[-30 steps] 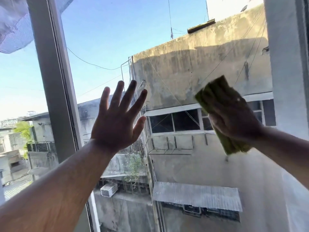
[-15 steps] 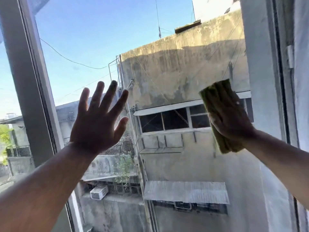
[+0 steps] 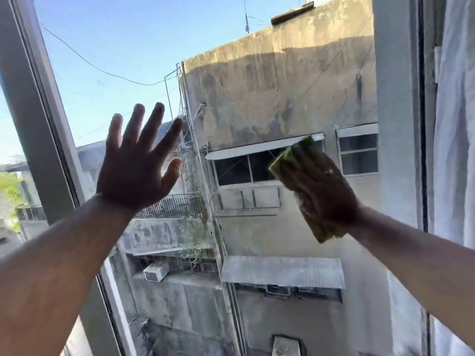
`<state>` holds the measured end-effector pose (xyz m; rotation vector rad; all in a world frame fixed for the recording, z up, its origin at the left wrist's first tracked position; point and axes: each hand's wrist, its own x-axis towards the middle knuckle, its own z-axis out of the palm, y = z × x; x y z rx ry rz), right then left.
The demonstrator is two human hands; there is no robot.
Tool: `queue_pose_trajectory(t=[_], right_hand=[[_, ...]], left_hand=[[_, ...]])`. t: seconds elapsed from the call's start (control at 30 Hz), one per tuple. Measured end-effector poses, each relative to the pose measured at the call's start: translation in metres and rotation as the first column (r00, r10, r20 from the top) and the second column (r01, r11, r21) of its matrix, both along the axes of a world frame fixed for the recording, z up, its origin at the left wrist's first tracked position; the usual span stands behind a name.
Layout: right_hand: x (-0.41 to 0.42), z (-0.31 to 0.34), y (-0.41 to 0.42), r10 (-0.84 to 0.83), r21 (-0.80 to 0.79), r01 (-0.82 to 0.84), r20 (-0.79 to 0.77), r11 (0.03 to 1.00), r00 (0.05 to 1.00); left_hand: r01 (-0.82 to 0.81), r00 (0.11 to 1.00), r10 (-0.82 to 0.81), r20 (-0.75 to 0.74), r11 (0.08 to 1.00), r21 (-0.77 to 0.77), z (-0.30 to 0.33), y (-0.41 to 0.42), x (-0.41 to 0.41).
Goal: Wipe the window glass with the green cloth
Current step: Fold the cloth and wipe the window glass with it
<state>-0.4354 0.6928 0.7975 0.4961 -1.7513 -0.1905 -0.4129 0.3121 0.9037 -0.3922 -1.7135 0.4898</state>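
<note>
The window glass (image 3: 257,80) fills the middle of the view, with sky and a stained concrete building behind it. My right hand (image 3: 326,194) presses a folded green cloth (image 3: 288,160) flat against the pane at centre right; the cloth shows above my fingers and below my palm. My left hand (image 3: 136,165) lies flat on the glass at centre left, fingers spread, holding nothing. Both forearms reach in from the bottom corners.
A grey window frame post (image 3: 33,119) slants down the left side. Another frame upright (image 3: 421,124) stands at the right, with a pale curtain (image 3: 455,124) beyond it.
My right hand has slid the cloth leftward across the glass, away from the right frame. The view has shifted slightly, and my left hand stays flat on the pane.
</note>
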Motion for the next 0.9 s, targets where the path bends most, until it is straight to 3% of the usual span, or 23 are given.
queue_pose_trajectory(t=[0.07,0.13,0.2,0.27,0.33,0.4,0.47,0.53,0.6,0.67,0.73,0.8,0.83,0.9], right_hand=[[0.006,0.003,0.031,-0.042,-0.315,0.057,0.055,0.948,0.998],[0.006,0.001,0.001,-0.04,-0.548,0.043,0.018,0.835,0.999],[0.011,-0.009,-0.064,-0.017,-0.645,0.005,-0.012,0.765,1.0],[0.018,-0.043,-0.136,0.063,-0.435,-0.057,-0.002,0.899,0.998],[0.032,-0.08,-0.18,0.093,-0.015,-0.093,0.04,0.996,0.995],[0.035,-0.096,-0.176,0.076,0.311,-0.101,0.09,0.945,0.993],[0.029,-0.086,-0.136,0.089,0.41,-0.126,0.108,0.904,0.99],[0.018,-0.071,-0.077,0.109,0.214,-0.119,0.057,0.97,0.992],[0.011,-0.062,-0.009,0.061,-0.176,-0.054,0.037,0.983,0.997],[0.011,-0.061,0.033,0.023,-0.445,0.015,0.079,0.895,0.997],[0.006,-0.058,0.028,-0.005,-0.611,0.052,0.079,0.79,0.997],[0.002,-0.05,-0.021,-0.017,-0.73,0.036,0.033,0.683,0.999],[0.003,-0.046,-0.055,-0.007,-0.738,0.005,0.001,0.675,1.0],[0.007,-0.05,-0.124,0.076,-0.57,-0.095,-0.057,0.816,0.995]], left_hand=[[-0.023,1.0,0.023,0.01,1.0,-0.002,-0.002,0.001,0.0],[-0.037,0.999,0.037,0.024,0.999,-0.014,-0.001,0.001,0.001],[-0.038,0.998,0.039,0.041,0.999,-0.025,0.001,0.003,0.001],[-0.051,0.997,0.052,0.059,0.998,-0.022,0.001,0.002,0.003],[-0.061,0.996,0.061,0.061,0.998,0.004,-0.001,0.004,0.007],[-0.058,0.997,0.059,0.05,0.998,-0.016,0.0,0.011,0.009],[-0.048,0.998,0.052,0.033,0.995,-0.091,0.004,0.018,0.007],[-0.042,0.999,0.045,0.028,0.993,-0.108,0.006,0.021,0.001],[-0.036,0.999,0.037,0.013,0.995,-0.096,0.006,0.022,-0.004],[-0.032,0.999,0.032,-0.007,0.994,-0.102,0.005,0.02,-0.007],[-0.03,0.999,0.028,-0.019,0.994,-0.109,0.006,0.02,-0.007],[-0.038,0.999,0.036,-0.022,0.993,-0.112,0.005,0.022,-0.006],[-0.042,0.999,0.041,-0.018,0.993,-0.108,0.005,0.023,-0.006],[-0.053,0.999,0.052,-0.003,0.993,-0.109,0.005,0.022,-0.004]])
